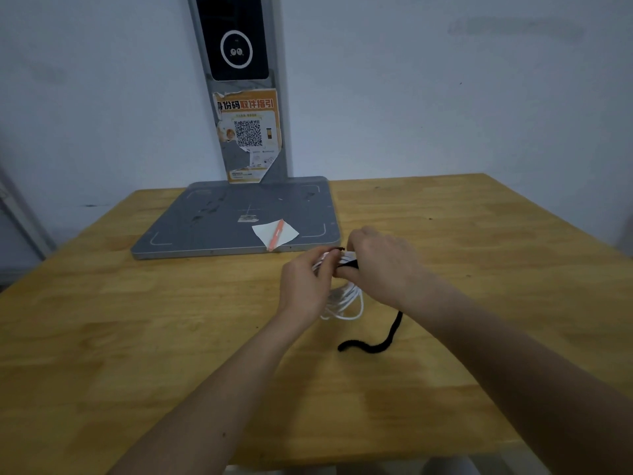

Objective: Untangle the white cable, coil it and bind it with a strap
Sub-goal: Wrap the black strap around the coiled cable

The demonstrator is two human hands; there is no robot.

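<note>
Both hands' fingers (334,260) pinch white cable (346,299) and black strap (380,346).

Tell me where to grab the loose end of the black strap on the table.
Pinch the black strap at its free curled tip, at the left of the tail, coming from above. That end lies flat on the wooden table, apart from both hands and the white cable.

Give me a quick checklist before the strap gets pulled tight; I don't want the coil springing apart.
1. White cable gathered in a coil: ok.
2. Left hand grip on the coil: ok.
3. Right hand grip on the black strap at the coil: ok.
4. Strap wrapped fully round the coil: cannot tell, hands hide it.
5. Strap's loose tail free on the wooden table: ok.
</note>
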